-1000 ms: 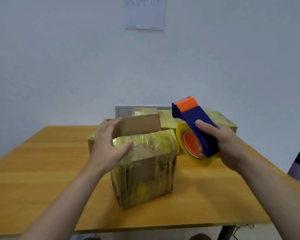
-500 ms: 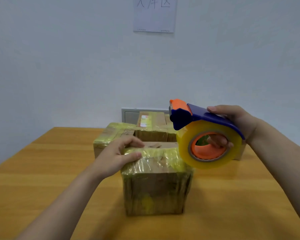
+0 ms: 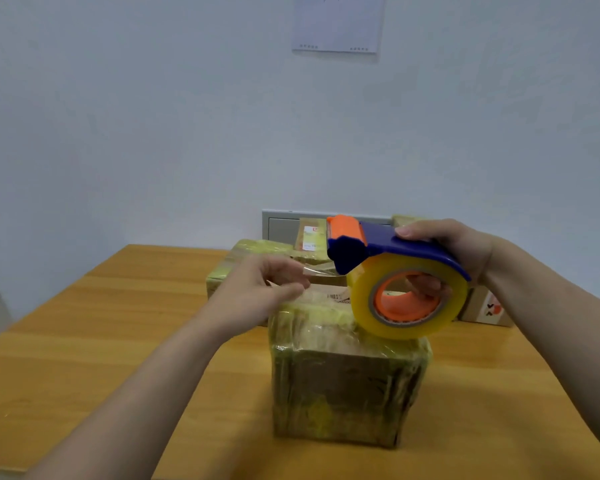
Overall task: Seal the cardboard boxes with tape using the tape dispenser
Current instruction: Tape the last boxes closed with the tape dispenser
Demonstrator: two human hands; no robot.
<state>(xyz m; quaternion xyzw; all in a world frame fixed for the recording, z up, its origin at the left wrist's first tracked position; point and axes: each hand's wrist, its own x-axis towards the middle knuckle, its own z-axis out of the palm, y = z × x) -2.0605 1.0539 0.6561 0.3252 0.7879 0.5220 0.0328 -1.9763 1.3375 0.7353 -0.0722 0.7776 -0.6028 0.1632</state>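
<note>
Left grip pinches the tape, right grip clasps the dispenser; any slack could fold tape onto itself.

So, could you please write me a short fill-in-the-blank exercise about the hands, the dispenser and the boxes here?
The right hand grips the tape dispenser, whose body is ____ with an orange tip.
The left hand pinches a strip of ____ drawn from the dispenser.
The nearest cardboard box stands on a ____ table.
Missing words: blue; tape; wooden.
</note>
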